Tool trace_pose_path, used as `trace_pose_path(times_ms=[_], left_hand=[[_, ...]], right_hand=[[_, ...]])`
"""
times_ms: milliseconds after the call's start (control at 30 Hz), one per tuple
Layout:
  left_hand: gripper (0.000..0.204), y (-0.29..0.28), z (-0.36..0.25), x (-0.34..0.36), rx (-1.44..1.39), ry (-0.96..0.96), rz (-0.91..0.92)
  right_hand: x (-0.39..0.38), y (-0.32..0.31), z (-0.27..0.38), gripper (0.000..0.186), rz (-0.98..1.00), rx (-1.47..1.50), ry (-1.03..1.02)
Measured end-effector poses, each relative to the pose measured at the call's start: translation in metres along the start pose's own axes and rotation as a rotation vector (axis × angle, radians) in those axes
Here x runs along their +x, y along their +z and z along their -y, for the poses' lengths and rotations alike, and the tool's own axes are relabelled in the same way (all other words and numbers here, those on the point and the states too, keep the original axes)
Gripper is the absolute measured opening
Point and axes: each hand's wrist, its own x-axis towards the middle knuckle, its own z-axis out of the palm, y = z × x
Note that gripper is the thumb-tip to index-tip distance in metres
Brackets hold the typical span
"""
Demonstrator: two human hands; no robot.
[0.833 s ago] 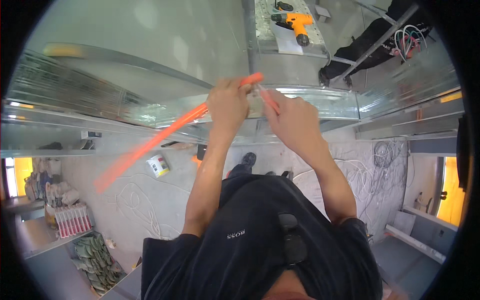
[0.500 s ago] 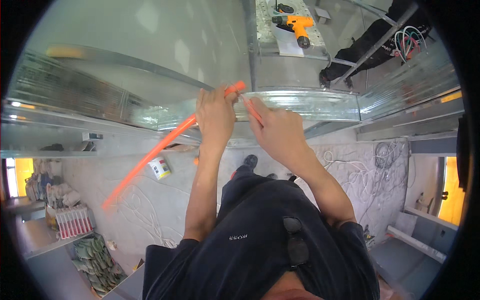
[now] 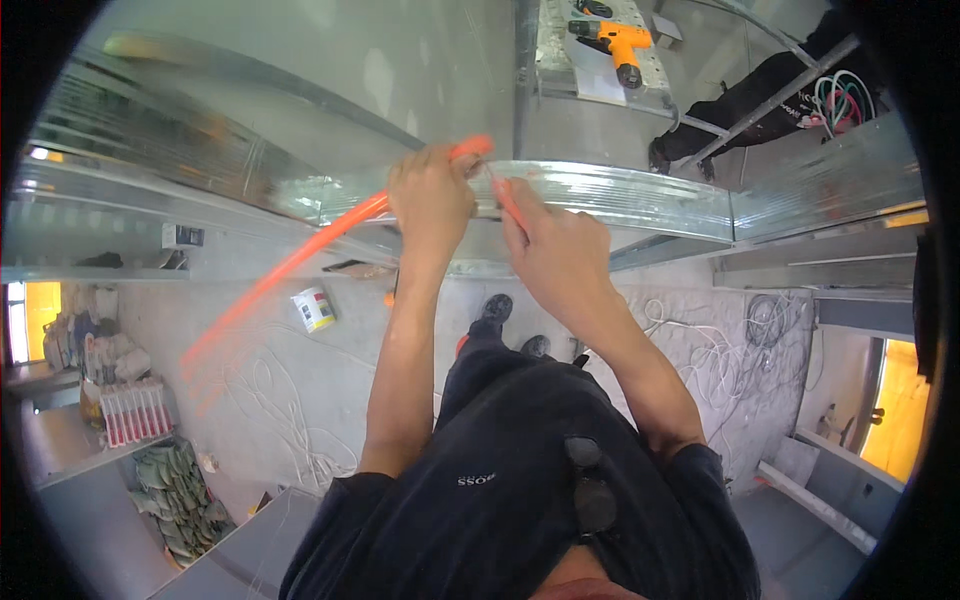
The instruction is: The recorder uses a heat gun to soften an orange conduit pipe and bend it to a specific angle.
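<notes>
A long, flexible orange tube passes through my left hand, whose fingers are wrapped round it near its upper end. The tube's other end trails down to the left and is blurred. In my closed right hand is a slim orange-red handled tool. Its thin tip reaches close to the tube's short end beyond my left fingers; I cannot tell whether they touch. Both hands are above or at a shiny ribbed metal stud that runs across in front of me.
An orange cordless drill lies on a platform beyond the stud. A person's dark-clothed leg and bundled wires are at far right. On the floor are a white bucket and loose cables. Cartridges stand at left.
The tube's short end and my left hand have risen slightly, and its long end has swung up and left. My right hand stays closed on its tool. The whole view has shifted a little.
</notes>
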Motion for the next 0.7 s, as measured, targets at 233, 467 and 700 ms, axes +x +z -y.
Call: trace_pose_path(times_ms=[233, 467, 700], left_hand=[[0.018, 0.001, -0.003, 0.008, -0.039, -0.009, -0.034], [0.019, 0.010, 0.000, 0.012, -0.008, -0.049, 0.006], [0.021, 0.009, -0.003, 0.011, 0.035, -0.054, -0.019]], right_hand=[[0.028, 0.014, -0.009, 0.018, 0.016, -0.119, -0.013], [0.011, -0.006, -0.001, 0.020, 0.085, -0.060, 0.128], [0.000, -0.011, -0.009, 0.021, 0.065, 0.026, 0.075]])
